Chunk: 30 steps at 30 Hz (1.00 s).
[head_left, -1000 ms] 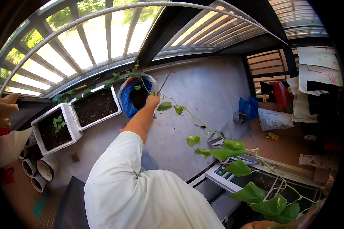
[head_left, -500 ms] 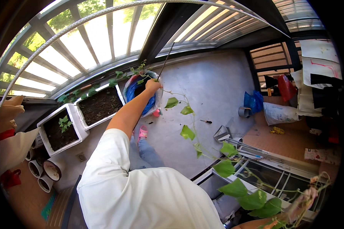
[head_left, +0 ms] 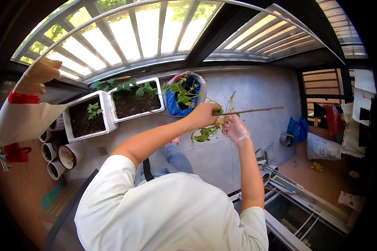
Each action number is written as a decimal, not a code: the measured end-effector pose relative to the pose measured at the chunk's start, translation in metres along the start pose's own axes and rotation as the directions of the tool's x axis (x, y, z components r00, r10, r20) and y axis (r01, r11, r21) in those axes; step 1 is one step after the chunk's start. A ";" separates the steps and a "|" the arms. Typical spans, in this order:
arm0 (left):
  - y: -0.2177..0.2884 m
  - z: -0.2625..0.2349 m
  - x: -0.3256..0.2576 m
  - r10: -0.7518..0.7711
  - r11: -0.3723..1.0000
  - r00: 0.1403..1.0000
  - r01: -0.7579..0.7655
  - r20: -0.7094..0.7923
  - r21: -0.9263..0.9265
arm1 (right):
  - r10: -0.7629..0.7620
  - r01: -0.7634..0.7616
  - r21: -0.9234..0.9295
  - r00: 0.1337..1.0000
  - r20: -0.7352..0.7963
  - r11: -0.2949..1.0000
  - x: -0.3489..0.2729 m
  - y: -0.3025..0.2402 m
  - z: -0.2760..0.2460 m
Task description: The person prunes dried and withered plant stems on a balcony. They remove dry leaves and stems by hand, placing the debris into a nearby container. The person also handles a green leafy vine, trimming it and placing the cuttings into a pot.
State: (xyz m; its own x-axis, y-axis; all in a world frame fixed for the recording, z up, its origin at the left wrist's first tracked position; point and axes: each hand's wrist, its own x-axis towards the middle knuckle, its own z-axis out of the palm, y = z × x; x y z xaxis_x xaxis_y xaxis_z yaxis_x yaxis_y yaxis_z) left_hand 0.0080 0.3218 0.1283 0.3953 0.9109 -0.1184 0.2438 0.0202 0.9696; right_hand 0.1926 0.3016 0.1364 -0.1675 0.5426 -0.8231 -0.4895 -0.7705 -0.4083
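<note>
My bare left hand (head_left: 205, 116) is closed round a thin brown stick (head_left: 259, 110), which lies roughly level across the view. Close to its right, my right hand (head_left: 237, 129), in a clear plastic glove, is closed on a bunched vine (head_left: 203, 134) with green leaves and pale, withered stems. The vine hangs around both hands, and parts of it are hidden by the fingers. Just beyond my left hand stands a bucket-like container lined with a blue plastic bag (head_left: 171, 101). Leafy cuttings (head_left: 183, 93) stick out of its top.
Two white planters of soil, one with a small seedling (head_left: 94, 111) and one with trailing leaves (head_left: 145, 90), stand by the railed window at left. Several round pots (head_left: 67, 156) are below them. At right are a white sack (head_left: 322, 146) and a framed glass panel (head_left: 299, 217).
My left hand has drawn back from the bagged container with the stick. My right hand has come in from the lower right, bringing the long vine, now bunched up, beside the left.
</note>
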 end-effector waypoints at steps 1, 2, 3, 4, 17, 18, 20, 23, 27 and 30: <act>0.001 0.000 -0.005 0.059 0.998 0.998 -0.059 0.005 0.028 | 0.078 -0.076 -0.033 0.994 0.079 0.997 0.003 -0.002 0.016; 0.001 0.000 -0.010 0.058 0.998 0.998 -0.059 0.025 0.037 | 0.158 -0.148 -0.070 0.975 0.154 0.986 0.005 -0.001 0.027; 0.002 -0.001 -0.014 0.057 0.997 0.998 -0.059 0.041 0.048 | 0.171 -0.143 -0.170 0.971 0.165 0.975 0.011 0.000 0.029; 0.002 -0.003 -0.019 0.056 0.997 0.997 -0.059 0.061 0.056 | 0.182 -0.132 -0.265 0.968 0.173 0.955 0.016 0.002 0.025; -0.004 -0.067 -0.100 -0.145 0.981 0.930 0.092 -0.338 -0.169 | 0.024 0.029 -0.450 0.994 0.111 0.893 -0.017 -0.004 0.078; -0.034 -0.079 -0.106 -0.196 0.970 0.902 0.121 -0.385 -0.211 | -0.004 0.034 -0.409 0.997 0.076 0.912 -0.032 -0.006 0.084; -0.095 -0.100 -0.113 -0.295 0.946 0.840 0.190 -0.455 -0.264 | -0.019 0.058 -0.345 0.993 0.115 0.937 -0.058 -0.014 0.079; -0.126 -0.117 -0.104 -0.311 0.950 0.796 0.259 -0.519 -0.172 | -0.061 0.114 -0.247 0.975 0.213 0.962 -0.090 -0.028 0.071; -0.155 -0.113 -0.074 -0.218 0.959 0.825 0.279 -0.521 0.040 | -0.236 0.280 -0.158 0.940 0.248 0.947 -0.132 -0.037 0.080; -0.186 -0.097 -0.060 -0.207 0.939 0.875 0.304 -0.438 0.164 | -0.284 0.307 -0.019 0.901 0.328 0.951 -0.154 -0.044 0.090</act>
State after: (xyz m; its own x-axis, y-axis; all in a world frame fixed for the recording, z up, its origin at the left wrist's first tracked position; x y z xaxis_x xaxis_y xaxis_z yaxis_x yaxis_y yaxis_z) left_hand -0.1470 0.3036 -0.0239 -0.0929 0.9733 -0.2099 0.4940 0.2281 0.8390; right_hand 0.1628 0.2826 0.3169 -0.2926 0.8177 -0.4957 -0.5007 -0.5727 -0.6491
